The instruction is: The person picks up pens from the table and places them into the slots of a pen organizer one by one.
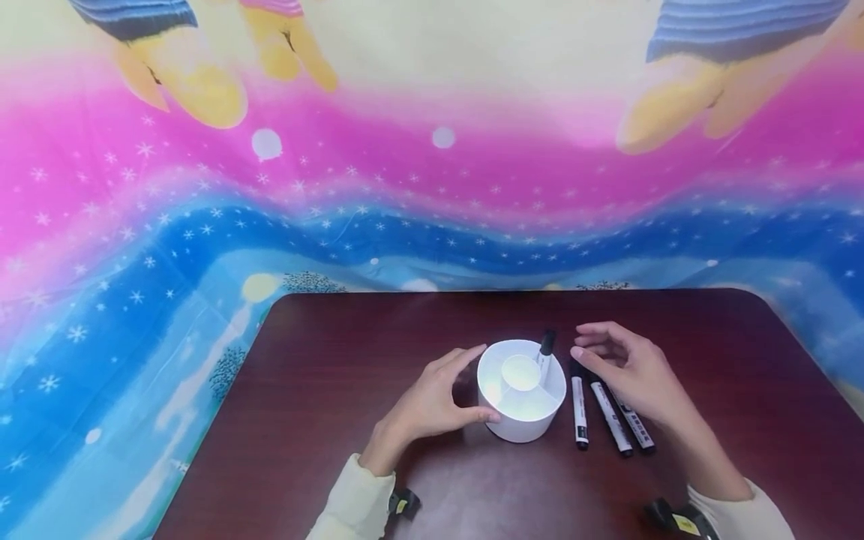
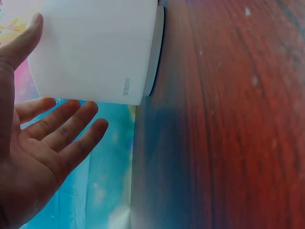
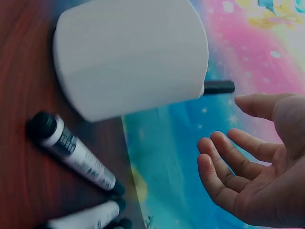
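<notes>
A white round holder with a small central cup and dividers stands on the table. One black-capped marker leans upright inside it; its black end sticks out in the right wrist view. The left hand spans the holder's left side, thumb and fingertips at its rim and wall; in the left wrist view this hand has its fingers spread beside the white wall. The right hand, fingers loosely bent and holding nothing, hovers over the upper ends of several markers lying right of the holder.
The dark red-brown table has rounded far corners. Behind it hangs a colourful cloth in pink and blue with snowflakes. Black straps with yellow labels show near both sleeves.
</notes>
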`<act>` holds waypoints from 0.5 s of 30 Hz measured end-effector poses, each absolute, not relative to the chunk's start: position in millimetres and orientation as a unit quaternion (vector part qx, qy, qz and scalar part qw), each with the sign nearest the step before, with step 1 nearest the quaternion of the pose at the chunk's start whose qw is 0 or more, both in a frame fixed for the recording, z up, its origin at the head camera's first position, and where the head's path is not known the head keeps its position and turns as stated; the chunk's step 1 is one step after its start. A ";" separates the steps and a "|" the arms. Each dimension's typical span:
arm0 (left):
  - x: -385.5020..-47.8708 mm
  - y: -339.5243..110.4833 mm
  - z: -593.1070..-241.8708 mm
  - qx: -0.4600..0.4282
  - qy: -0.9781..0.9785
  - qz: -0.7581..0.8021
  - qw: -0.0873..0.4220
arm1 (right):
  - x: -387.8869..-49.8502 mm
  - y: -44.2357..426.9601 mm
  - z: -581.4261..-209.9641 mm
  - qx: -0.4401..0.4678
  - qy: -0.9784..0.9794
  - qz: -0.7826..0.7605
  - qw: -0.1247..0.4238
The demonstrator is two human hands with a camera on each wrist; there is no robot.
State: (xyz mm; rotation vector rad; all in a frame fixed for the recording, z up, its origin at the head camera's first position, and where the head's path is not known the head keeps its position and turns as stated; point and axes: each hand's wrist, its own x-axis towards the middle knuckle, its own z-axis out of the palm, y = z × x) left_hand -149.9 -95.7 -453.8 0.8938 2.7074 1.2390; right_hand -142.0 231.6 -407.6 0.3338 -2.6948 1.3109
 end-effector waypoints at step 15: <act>-149.3 -99.2 -453.1 0.294 0.870 0.395 0.005 | -133.8 279.6 -427.3 0.079 -0.916 0.391 0.046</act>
